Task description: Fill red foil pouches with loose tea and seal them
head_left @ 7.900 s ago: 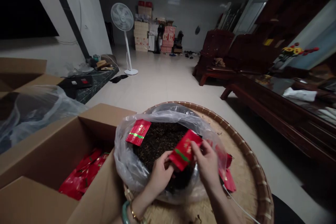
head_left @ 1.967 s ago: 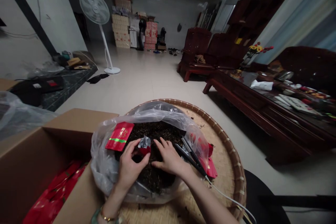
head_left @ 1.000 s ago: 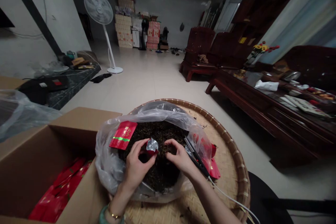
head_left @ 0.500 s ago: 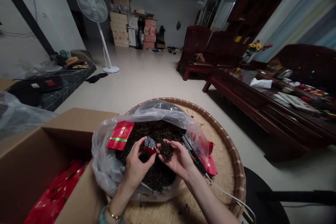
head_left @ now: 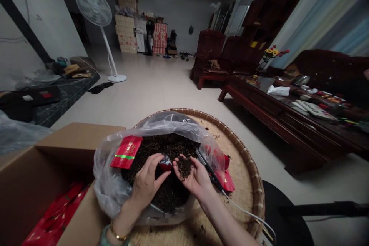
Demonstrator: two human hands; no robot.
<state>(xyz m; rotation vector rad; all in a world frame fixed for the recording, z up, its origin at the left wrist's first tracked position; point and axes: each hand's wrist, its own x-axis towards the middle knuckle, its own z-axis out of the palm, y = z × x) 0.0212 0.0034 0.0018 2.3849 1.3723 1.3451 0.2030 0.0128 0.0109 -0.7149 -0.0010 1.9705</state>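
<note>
My left hand (head_left: 148, 178) pinches a small red packet (head_left: 165, 164) with a silvery inner side, its mouth facing up. Close beside it, my right hand (head_left: 194, 177) is cupped palm-up around a clump of dark loose tea leaves (head_left: 185, 167). Both hands are over a large clear plastic bag (head_left: 108, 184) with its top spread wide. More dark tea (head_left: 168, 142) fills that bag. A flat red tea packet (head_left: 127, 152) with gold writing and a green stripe lies on the bag's left side. To the right of my right hand rests a black corded sealing tool (head_left: 211, 173).
Under the bag is a round woven bamboo tray (head_left: 245, 184). Red packets (head_left: 228, 180) lie at its right. An open cardboard box (head_left: 83, 132) on the left holds several red packets (head_left: 57, 215). Beyond stand a white fan (head_left: 115, 78) and a dark wooden table (head_left: 259, 103).
The view has shifted slightly. My left hand has turned a little around the small packet, whose silver opening shows less. The tea stays in my right palm.
</note>
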